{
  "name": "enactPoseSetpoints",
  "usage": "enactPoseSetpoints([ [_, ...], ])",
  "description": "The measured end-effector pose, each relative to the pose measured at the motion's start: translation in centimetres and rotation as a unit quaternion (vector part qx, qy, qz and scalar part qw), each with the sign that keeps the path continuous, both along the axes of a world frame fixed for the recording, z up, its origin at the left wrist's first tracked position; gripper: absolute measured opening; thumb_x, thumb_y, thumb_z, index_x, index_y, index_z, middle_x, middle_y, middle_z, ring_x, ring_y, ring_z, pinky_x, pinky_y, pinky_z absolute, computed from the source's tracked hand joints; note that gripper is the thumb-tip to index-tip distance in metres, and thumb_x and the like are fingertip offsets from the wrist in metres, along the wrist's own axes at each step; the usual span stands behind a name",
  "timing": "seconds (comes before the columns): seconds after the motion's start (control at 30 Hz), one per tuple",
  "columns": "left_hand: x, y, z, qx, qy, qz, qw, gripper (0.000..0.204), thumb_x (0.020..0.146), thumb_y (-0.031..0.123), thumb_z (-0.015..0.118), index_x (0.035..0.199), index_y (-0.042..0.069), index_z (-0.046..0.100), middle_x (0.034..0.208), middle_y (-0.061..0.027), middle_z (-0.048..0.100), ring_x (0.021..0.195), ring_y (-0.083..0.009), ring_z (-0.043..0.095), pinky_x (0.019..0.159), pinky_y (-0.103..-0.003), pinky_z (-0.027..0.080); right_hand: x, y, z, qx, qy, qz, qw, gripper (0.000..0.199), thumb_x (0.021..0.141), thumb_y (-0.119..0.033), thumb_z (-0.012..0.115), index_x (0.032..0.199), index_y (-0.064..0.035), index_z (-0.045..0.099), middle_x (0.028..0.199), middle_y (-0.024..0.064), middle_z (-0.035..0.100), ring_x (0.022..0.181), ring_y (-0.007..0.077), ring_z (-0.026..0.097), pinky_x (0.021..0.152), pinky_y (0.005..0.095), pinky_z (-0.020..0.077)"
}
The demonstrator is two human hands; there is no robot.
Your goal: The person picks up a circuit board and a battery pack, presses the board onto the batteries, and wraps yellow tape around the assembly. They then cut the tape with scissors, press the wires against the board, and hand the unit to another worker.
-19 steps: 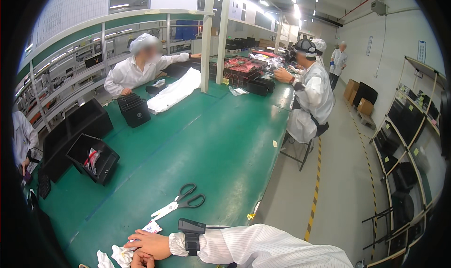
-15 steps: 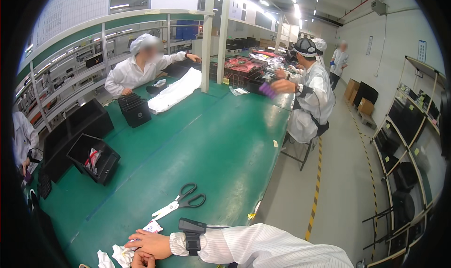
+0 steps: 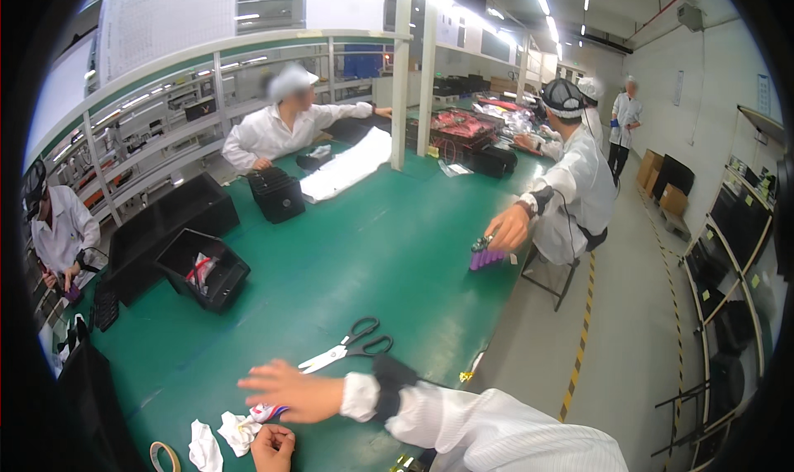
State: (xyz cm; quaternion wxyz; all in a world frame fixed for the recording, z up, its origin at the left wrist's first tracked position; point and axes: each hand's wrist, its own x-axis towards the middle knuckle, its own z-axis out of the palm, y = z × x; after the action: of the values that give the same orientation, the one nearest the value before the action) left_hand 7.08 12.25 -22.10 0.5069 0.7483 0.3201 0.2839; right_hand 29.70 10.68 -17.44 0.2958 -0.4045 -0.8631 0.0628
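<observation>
My right hand (image 3: 291,391) reaches across the near table, palm down with its fingers spread, and holds nothing. Beneath its wrist side lies a small white packet with coloured print (image 3: 266,412). My left hand (image 3: 274,449) is at the lower edge, fingers curled and thumb pressed to them; what they hold, if anything, is hidden. Just left of it are two crumpled white cloth-like pieces, one by the hand (image 3: 239,433) and another farther left (image 3: 205,447). Beyond my right hand, black-handled scissors (image 3: 327,356) lie with their blades pointing toward it.
A tan tape roll (image 3: 155,455) sits at the lower left. Black bins (image 3: 203,277) stand on the green table's (image 3: 364,265) left side. At its right edge, a co-worker's hand (image 3: 510,226) holds a purple block of cells (image 3: 488,259). Another person (image 3: 281,129) is across the table.
My right hand has lifted off the packet and opened, moving away from my left hand. The co-worker at right has brought the purple block nearer, over the table edge. The whole view has shifted.
</observation>
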Motion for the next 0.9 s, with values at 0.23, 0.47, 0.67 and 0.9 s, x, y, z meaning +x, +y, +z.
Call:
enactPoseSetpoints([
  [0.23,-0.8,0.0,0.0,0.041,0.043,0.012,0.998,0.008,0.092,0.011,0.067,0.098,0.007,0.063,0.075,0.0028,0.055,0.068,-0.0065,0.049,0.065,-0.022,0.042,19.1,-6.8,6.8,-0.044,-0.165,-0.455,0.874,0.083,0.068,-0.020,0.084,0.141,-0.0145,0.046,0.141,0.0129,0.050,0.130,0.0361,0.046,0.106,0.0604,0.0324],
  [0.47,0.6,0.2,-0.1,0.026,0.038,0.035,0.998,0.010,0.082,0.005,0.072,0.086,0.002,0.063,0.068,-0.0001,0.063,0.060,-0.0063,0.055,0.057,-0.023,0.044,39.8,-16.7,1.1,-0.078,-0.315,-0.720,0.614,0.023,0.088,-0.022,0.056,0.102,-0.0193,0.074,0.119,0.0056,0.066,0.131,0.0324,0.045,0.112,0.0658,0.0160],
  [0.67,0.2,-0.2,1.3,0.028,0.061,0.033,0.997,0.009,0.084,0.004,0.070,0.087,0.002,0.063,0.068,0.0001,0.063,0.061,-0.0062,0.056,0.058,-0.022,0.045,35.0,-16.1,4.2,-0.168,-0.363,-0.604,0.689,0.016,0.083,-0.017,0.065,0.098,-0.0170,0.071,0.089,0.0044,0.073,0.101,0.0254,0.068,0.110,0.0606,0.0275],
  [0.9,-1.1,0.2,0.8,0.038,0.021,0.053,0.998,0.009,0.087,0.008,0.070,0.093,0.004,0.065,0.078,-0.0014,0.064,0.070,-0.0089,0.059,0.065,-0.025,0.048,16.2,-11.9,8.4,-0.183,-0.218,-0.351,0.892,0.027,0.073,-0.017,0.077,0.096,-0.0108,0.066,0.085,0.0108,0.068,0.089,0.0309,0.067,0.073,0.0457,0.0524],
])
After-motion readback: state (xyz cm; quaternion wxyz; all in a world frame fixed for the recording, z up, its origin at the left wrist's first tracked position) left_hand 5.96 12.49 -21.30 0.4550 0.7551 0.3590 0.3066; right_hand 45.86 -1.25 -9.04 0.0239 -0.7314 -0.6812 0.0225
